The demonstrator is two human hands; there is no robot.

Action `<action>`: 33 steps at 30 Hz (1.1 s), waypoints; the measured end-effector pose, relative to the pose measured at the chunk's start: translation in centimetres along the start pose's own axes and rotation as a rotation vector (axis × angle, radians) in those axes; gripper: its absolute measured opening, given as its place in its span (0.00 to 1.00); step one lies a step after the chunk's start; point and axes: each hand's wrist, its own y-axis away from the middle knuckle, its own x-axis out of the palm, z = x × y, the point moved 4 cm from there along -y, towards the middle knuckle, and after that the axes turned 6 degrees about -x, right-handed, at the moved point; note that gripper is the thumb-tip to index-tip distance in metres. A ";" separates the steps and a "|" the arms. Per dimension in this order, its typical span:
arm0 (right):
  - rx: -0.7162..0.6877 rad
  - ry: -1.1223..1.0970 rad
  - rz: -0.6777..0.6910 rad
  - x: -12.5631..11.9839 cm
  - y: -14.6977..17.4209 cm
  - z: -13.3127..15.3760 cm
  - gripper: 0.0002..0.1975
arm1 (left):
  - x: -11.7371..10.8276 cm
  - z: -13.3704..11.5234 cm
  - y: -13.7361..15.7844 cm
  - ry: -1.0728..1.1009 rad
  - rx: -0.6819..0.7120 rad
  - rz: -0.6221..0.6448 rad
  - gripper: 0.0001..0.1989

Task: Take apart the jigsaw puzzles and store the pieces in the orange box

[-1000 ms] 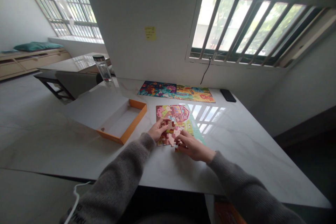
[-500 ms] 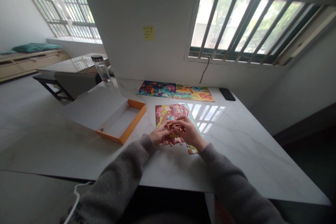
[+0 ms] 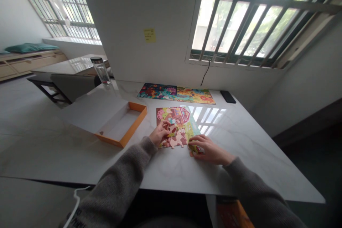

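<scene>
A farm-picture jigsaw puzzle (image 3: 187, 114) lies partly joined on the white table, with a red barn at its top and cow patches lower down. My left hand (image 3: 159, 134) is over its left side, fingers closed on a brown and cream puzzle piece (image 3: 171, 129). At the lower right corner, my right hand (image 3: 210, 149) has its fingers curled over a green and red puzzle piece (image 3: 197, 149) on the table. Its fingertips touch the piece, and the palm hides part of it. The puzzle's lower edge is uneven with knobs.
Left of the puzzle stands an open orange box (image 3: 133, 128) with a white inside. Two finished picture puzzles (image 3: 157, 91) lie along the wall, beside a black phone (image 3: 228, 96). A glass bottle (image 3: 101, 71) stands at the back left. The marble-patterned table (image 3: 165, 174) ends in front of me.
My hands were together over the puzzle and have come apart. The right hand moved right and down to the corner piece; the left stays over the puzzle with a piece.
</scene>
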 end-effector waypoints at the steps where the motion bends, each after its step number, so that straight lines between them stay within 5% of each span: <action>1: -0.002 0.032 0.009 0.2 0.3 0.2 0.24 | -0.2 0.3 -0.1 -0.008 -0.018 -0.012 0.22; 9: -0.096 0.354 -0.077 1.5 0.3 2.7 0.25 | -1.0 1.6 -0.6 -0.090 -0.110 -0.053 0.25; 21: -0.199 0.405 -0.014 2.3 0.6 1.1 0.21 | -0.9 1.3 -0.6 -0.070 -0.096 -0.083 0.25; 28: 0.020 0.033 -0.134 0.5 -1.5 0.1 0.14 | -1.2 1.7 -0.9 -0.062 -0.087 -0.088 0.28; 33: 0.140 -0.123 -0.449 -0.3 -5.1 1.6 0.21 | -0.6 1.6 -0.7 -0.096 -0.076 -0.053 0.27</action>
